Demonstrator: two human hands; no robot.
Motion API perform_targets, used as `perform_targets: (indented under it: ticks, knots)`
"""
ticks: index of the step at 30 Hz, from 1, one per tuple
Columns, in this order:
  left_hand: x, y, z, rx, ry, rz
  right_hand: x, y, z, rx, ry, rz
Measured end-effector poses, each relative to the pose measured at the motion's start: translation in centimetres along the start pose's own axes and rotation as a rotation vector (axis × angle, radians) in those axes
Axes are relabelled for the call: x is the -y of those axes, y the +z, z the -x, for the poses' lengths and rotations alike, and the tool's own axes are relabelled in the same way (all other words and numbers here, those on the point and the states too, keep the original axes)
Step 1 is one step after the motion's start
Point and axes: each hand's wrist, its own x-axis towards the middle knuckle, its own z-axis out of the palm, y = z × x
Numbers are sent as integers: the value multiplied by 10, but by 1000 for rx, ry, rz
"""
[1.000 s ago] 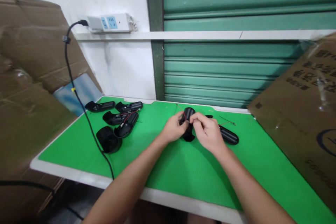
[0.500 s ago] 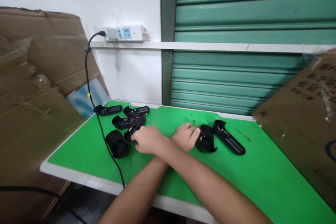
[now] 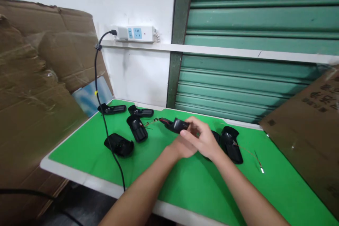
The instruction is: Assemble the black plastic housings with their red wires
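Observation:
My right hand (image 3: 202, 136) is closed on a curved black plastic part (image 3: 178, 125) with red wires, held above the green mat. Close against it, my left hand (image 3: 185, 146) is at the lower left, its fingers mostly hidden behind my right hand. To the left lie a black shell with wires (image 3: 137, 129) and a wide black housing (image 3: 120, 144). On the right rests another black shell (image 3: 231, 144) with a thin wire; beside it a black part (image 3: 216, 136) is largely covered by my right hand and wrist.
Two black handle-like parts (image 3: 113, 109) (image 3: 141, 111) lie at the back left. A black cable (image 3: 102, 113) runs from the power strip (image 3: 143, 33) down across the table's left side. Cardboard stands on the left (image 3: 53, 88) and right (image 3: 304, 123).
My crossed arms have uncrossed and my hands have come together in the middle. The black part by my right hand has been lifted from the left group. The view has shifted slightly.

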Motion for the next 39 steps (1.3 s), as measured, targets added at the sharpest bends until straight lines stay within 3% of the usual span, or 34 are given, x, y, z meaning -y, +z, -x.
perform_targets:
  ticks: [4,8,12,16,18,20,22,24,27,30,39]
  knots:
    - [0,-4,0,57,43,29,-13,-12,4,-211,60,-54]
    - [-2,-3,4,89,30,-19,-22,-20,7,-314,115,13]
    - [-17,-11,6,95,-27,-111,-23,-28,5,-370,187,19]
    - [-37,-30,7,60,-28,-72,-25,-34,3,-450,245,13]
    - [-42,-43,8,-18,47,-66,-29,-37,2,-476,257,-1]
    - [-41,-57,9,-194,65,-143,-34,-41,1,-484,258,12]
    - [-34,-72,9,-407,-81,-282,-37,-45,2,-477,257,65]
    - [-23,-83,8,-476,-298,-386,-39,-48,2,-468,265,128]
    - [-8,-89,6,-271,-495,-414,-38,-50,2,-469,274,172]
    - [-2,-84,4,-63,-537,-373,-36,-50,2,-472,261,193]
    - [9,-79,-1,-45,-485,-363,-29,-47,2,-420,235,193]
